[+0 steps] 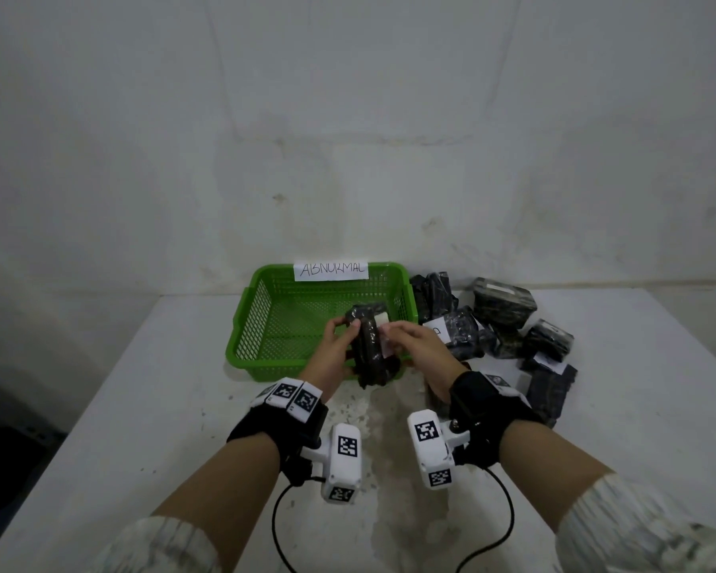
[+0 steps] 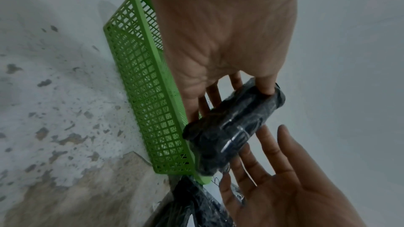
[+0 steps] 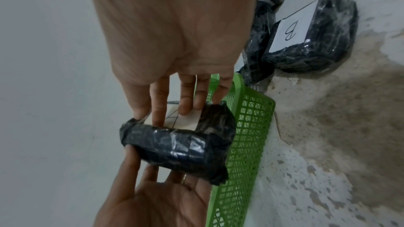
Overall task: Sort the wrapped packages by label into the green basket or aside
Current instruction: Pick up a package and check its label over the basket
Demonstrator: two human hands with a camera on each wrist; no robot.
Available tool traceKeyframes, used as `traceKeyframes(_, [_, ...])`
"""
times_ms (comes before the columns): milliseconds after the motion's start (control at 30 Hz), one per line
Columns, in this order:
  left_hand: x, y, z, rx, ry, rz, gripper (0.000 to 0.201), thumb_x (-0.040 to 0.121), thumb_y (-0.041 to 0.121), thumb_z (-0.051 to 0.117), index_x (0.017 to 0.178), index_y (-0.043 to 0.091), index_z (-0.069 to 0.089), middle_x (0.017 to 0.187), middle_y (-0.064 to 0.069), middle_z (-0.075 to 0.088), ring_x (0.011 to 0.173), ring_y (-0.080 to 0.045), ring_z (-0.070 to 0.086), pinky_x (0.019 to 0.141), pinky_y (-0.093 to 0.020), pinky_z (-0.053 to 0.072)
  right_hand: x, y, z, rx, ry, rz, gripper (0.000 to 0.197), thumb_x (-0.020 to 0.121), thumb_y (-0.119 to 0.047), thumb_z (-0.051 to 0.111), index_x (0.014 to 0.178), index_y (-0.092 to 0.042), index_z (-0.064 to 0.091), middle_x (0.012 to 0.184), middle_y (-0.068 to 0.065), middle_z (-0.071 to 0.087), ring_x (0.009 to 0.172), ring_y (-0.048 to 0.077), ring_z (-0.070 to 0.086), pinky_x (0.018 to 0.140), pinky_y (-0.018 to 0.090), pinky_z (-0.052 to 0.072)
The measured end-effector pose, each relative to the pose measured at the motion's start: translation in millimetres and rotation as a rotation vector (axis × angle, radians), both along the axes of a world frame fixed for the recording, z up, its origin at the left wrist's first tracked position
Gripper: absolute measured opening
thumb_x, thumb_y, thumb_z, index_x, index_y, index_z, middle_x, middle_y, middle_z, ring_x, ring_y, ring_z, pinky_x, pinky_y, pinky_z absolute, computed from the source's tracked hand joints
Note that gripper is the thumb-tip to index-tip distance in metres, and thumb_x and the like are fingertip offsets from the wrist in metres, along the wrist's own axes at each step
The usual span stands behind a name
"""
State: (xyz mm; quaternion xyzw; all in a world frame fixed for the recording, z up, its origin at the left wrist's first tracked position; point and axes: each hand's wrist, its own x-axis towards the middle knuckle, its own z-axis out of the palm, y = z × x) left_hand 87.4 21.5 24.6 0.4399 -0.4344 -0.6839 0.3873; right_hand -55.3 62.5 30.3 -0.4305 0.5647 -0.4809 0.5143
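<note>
The black wrapped package (image 1: 366, 349) hangs over the near rim of the green basket (image 1: 253, 320), its long axis pointing away from the person. The left hand (image 1: 333, 345) grips its left side. The right hand (image 1: 424, 345) lays straight fingers on its white label (image 3: 186, 120), whose pen marks only the right wrist view shows.

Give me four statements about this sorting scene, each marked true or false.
1. The left hand grips a black wrapped package. True.
2. The right hand holds a separate package. False: its fingers touch the same package's white label.
3. The green basket carries a sign reading NORMAL. False: the sign reads ABNORMAL.
4. More wrapped packages lie piled to the right of the basket. True.
</note>
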Motion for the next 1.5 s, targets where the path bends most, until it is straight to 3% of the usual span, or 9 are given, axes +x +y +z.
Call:
traceKeyframes(133, [-1.9,3.5,0.0,-0.047,-0.042,-0.058,0.015,0.095,0.02,0.049,0.107,0.017,0.04,0.091,-0.006,0.061,0.084,-0.021,0.061,0.064,-0.036,0.052,4.7,-7.0,-10.0,-0.039,0.071,-0.099,0.03,0.083,-0.05,0.065,0.073,-0.022,0.058,0.102,0.014,0.055,0.091,0.022,0.058,0.076,0.025,0.045])
traceKeyframes(333, [-6.2,4.1,7.5,-0.124,-0.073,-0.06,0.016,0.096,0.018,0.049,0.107,0.012,0.039,0.097,-0.008,0.06,0.087,-0.018,0.061,0.074,-0.038,0.052,17.8,-4.2,-6.8,-0.118,-0.103,-0.122,0.037,0.094,-0.027,0.059,0.117,-0.016,0.032,0.109,0.002,0.052,0.093,0.013,0.06,0.075,0.019,0.054])
traceKeyframes(500, [-6.1,4.8,7.7,-0.123,-0.077,-0.057,0.009,0.095,0.028,0.048,0.098,0.021,0.043,0.1,-0.004,0.059,0.095,-0.021,0.058,0.098,-0.049,0.044,29.1,-7.5,-3.4,-0.177,0.03,-0.12,0.033,0.102,-0.024,0.041,0.132,-0.014,0.033,0.11,-0.004,0.053,0.093,0.001,0.055,0.073,0.01,0.048])
traceKeyframes(600, [-4.9,7.3,8.4,-0.095,-0.097,-0.083,0.009,0.095,0.03,0.049,0.099,0.024,0.044,0.101,-0.002,0.061,0.1,-0.023,0.058,0.1,-0.053,0.042,29.0,-10.1,-4.8,-0.148,0.065,-0.161,0.035,0.103,-0.025,0.038,0.136,-0.013,0.032,0.121,0.006,0.053,0.106,0.018,0.057,0.091,0.031,0.05])
traceKeyframes(733, [-5.2,7.2,11.8,-0.086,-0.123,-0.087,0.018,0.094,0.02,0.052,0.109,0.02,0.041,0.103,-0.006,0.061,0.105,-0.028,0.058,0.097,-0.055,0.045,28.4,-10.9,-7.6,-0.106,0.076,-0.158,0.028,0.103,-0.022,0.04,0.13,-0.016,0.035,0.124,0.013,0.054,0.113,0.03,0.056,0.099,0.047,0.047])
traceKeyframes(1067, [-1.5,3.3,9.7,-0.045,-0.09,-0.078,0.024,0.092,0.013,0.055,0.111,0.024,0.046,0.1,-0.007,0.061,0.091,-0.025,0.06,0.072,-0.042,0.054,8.7,-5.4,-4.8,0.054,-0.19,-0.028,0.049,0.091,0.001,0.055,0.135,-0.018,0.042,0.126,0.017,0.057,0.096,0.021,0.062,0.077,0.029,0.053])
traceKeyframes(1200, [-1.7,4.6,9.9,-0.061,-0.128,-0.082,0.029,0.09,0.007,0.056,0.111,0.024,0.046,0.1,-0.01,0.061,0.092,-0.025,0.061,0.083,-0.05,0.051,9.1,-4.7,-6.7,0.042,-0.178,-0.03,0.048,0.09,0.006,0.053,0.131,-0.018,0.042,0.131,0.021,0.054,0.103,0.028,0.059,0.09,0.038,0.051])
traceKeyframes(1333, [-0.9,4.8,10.7,-0.106,-0.136,-0.033,0.023,0.094,0.005,0.049,0.111,0.016,0.04,0.091,-0.006,0.061,0.08,-0.018,0.06,0.07,-0.038,0.052,8.5,-3.0,-3.9,0.044,-0.147,0.033,0.062,0.087,0.008,0.055,0.137,-0.025,0.039,0.118,0.01,0.062,0.097,0.023,0.064,0.087,0.036,0.054])
traceKeyframes(1500, [4.2,3.4,10.7,-0.101,-0.145,-0.055,0.031,0.09,0.0,0.054,0.112,0.017,0.041,0.092,-0.006,0.062,0.079,-0.018,0.061,0.067,-0.034,0.052,9.1,-2.4,-5.3,0.026,-0.093,0.042,0.071,0.083,0.01,0.059,0.143,-0.021,0.036,0.134,0.011,0.054,0.116,0.03,0.058,0.099,0.046,0.049])
